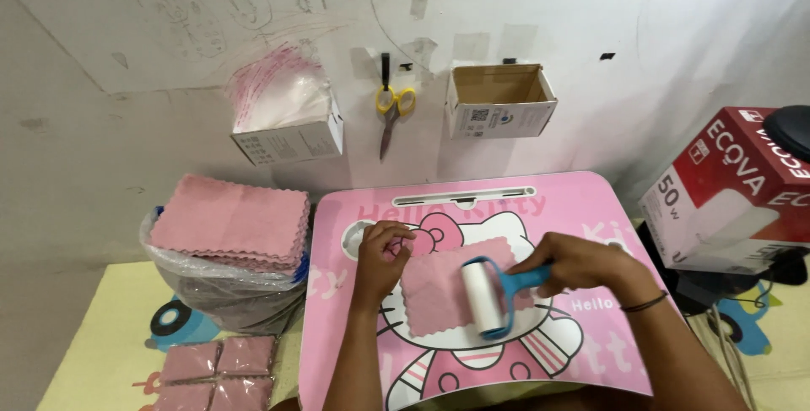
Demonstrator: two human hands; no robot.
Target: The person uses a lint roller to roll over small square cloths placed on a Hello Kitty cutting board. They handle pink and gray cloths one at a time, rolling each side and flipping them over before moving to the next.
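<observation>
Right hand (582,264) clenched on blue lint roller (488,298), rolling over pink cloth (439,293) on worktop (591,208). Left hand (381,259) pins cloth's corner, grip pressed flat. Best to keep strokes even and cloth taut.

A pink cloth (434,293) with scalloped edges is laid flat on the pink table (582,200), its upper left corner pinned down. A lint roller (487,297), with a white drum and blue handle, is pressed onto the cloth's right part.
</observation>
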